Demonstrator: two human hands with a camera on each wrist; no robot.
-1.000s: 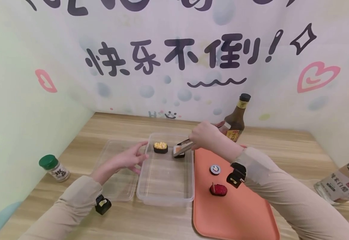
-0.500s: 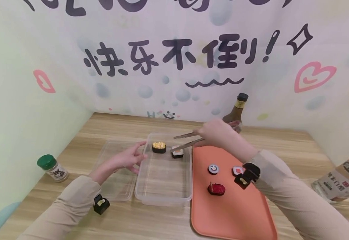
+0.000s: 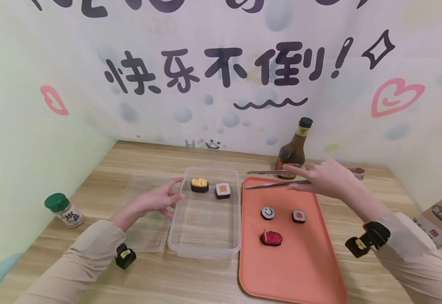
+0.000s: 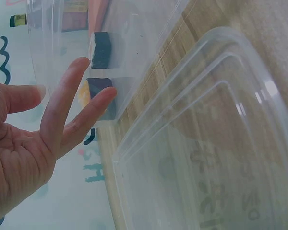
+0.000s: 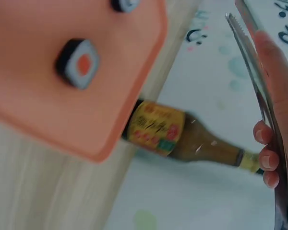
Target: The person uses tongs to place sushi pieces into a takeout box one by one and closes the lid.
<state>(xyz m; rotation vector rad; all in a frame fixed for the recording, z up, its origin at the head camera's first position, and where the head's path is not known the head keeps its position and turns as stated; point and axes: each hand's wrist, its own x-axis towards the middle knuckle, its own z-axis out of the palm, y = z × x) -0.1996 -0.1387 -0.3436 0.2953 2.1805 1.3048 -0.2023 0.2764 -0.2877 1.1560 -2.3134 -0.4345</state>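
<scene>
Tongs (image 3: 274,184): Handling Sushi Beside the Clear Container (image 3: 206,223)

**Layout.** Two sushi pieces stand upright in the far end of the container: a yellow-topped gunkan (image 3: 200,185) on the left and an orange-centred square roll (image 3: 222,191) on the right, apart from each other. Right of the container lies the orange tray (image 3: 293,264). It carries a round roll (image 3: 268,213), a red-centred square roll (image 3: 298,216) and a red-topped gunkan (image 3: 271,238), all apart. The clear lid (image 3: 145,236) lies on the bench (image 3: 206,285), left of the container.

**Hands.** The left hand (image 3: 160,198) is spread wide at the container's left wall; firm contact cannot be confirmed. The right hand (image 3: 321,179) holds the tongs, their arms parted, with the tips just right of the container's far end and nothing between them.

**Procedure.** The step in hand appears to be tong work on the sushi pieces. Steady the container lightly with the left hand. Lower both tips evenly, one on each side of a piece. Grip the dark wrapper low, never the topping. Use light pressure, since firmness cannot be judged by eye. Raise any held piece above the container's rim before crossing it. Part the tips only when the base sits flat.
</scene>
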